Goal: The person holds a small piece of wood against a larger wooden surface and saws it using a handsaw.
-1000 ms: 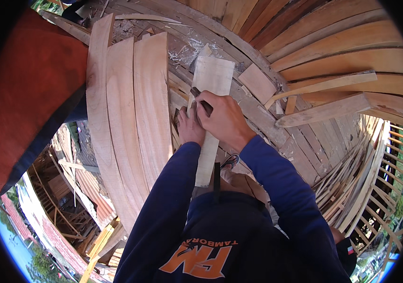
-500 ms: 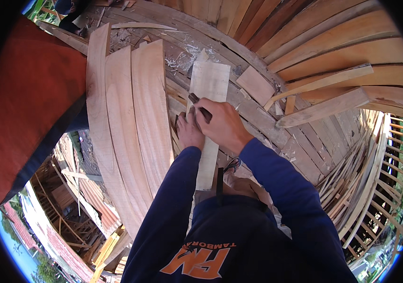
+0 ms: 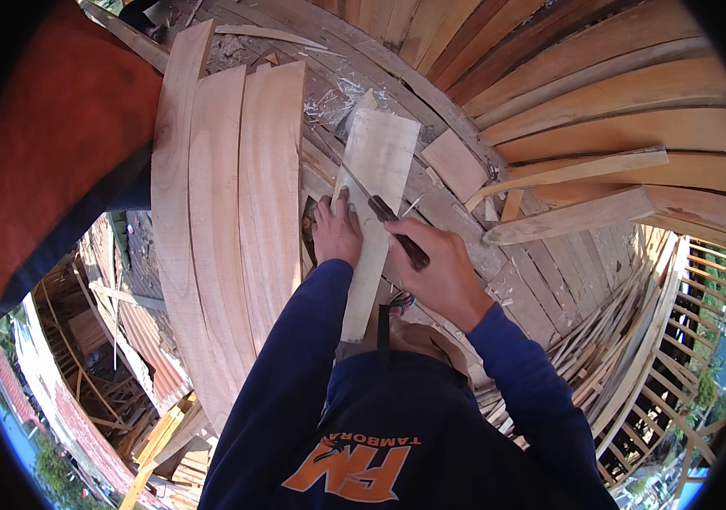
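A long pale board [image 3: 377, 161] lies lengthwise in front of me, its near end close to my waist. My left hand [image 3: 336, 235] is at the board's left edge, gripping it with bent fingers; their undersides are hidden. In my right hand [image 3: 443, 268], closed round a dark brown wooden handle, is a long-bladed knife [image 3: 386, 211]. Its thin blade, seen nearly edge-on, slants up and left across the board, beyond my left fingertips.
Several wide planks [image 3: 269, 187] stand close on my left, beside a person's orange-red clothing [image 3: 65, 153]. White shavings [image 3: 341, 102] litter the floorboards. On the right are a short board [image 3: 454, 166], a loose beam [image 3: 575, 214] and a pile of thin strips [image 3: 584, 340].
My right hand has drawn back right and down with the knife, away from my left hand, baring the blade. My left hand stays at the board's edge, its fingers now more spread.
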Available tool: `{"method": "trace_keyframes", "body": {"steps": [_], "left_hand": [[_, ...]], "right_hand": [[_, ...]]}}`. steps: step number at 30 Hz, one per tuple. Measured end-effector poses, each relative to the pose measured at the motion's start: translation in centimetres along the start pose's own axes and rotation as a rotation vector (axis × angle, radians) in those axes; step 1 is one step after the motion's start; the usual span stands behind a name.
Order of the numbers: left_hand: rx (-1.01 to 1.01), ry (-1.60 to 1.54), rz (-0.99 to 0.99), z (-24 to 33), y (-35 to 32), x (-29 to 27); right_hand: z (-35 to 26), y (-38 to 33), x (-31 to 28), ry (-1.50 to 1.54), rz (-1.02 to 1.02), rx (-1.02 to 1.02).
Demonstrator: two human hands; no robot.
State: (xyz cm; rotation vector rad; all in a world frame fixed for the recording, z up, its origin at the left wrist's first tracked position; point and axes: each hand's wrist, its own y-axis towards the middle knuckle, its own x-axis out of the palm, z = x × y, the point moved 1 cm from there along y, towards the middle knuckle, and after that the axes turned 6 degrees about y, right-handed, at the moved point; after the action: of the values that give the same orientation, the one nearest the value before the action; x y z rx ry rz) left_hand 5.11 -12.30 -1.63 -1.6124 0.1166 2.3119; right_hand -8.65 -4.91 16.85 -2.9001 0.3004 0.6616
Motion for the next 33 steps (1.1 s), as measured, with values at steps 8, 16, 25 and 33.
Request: {"method": "trace_keyframes", "body": {"steps": [8, 16, 25, 33], "left_hand": [[0.030, -0.010, -0.020, 1.2, -0.5, 0.3], [-0.023, -0.029, -0.025, -0.1, -0.7, 0.0], [0.060, 0.025, -0.008, -0.3, -0.5, 1.5], [0.047, -0.072, 0.031, 0.0, -0.7, 0.1]], "right_hand": [[1.2, 0.1, 0.5, -0.052, 0.057, -0.080], [-3.7, -5.7, -3.2, -0.055, 0.018, -0.015], [0.4, 9.0, 3.8, -0.177, -0.015, 0.066], [1.1, 5.4, 2.3, 0.157, -0.109, 0.142]]}}
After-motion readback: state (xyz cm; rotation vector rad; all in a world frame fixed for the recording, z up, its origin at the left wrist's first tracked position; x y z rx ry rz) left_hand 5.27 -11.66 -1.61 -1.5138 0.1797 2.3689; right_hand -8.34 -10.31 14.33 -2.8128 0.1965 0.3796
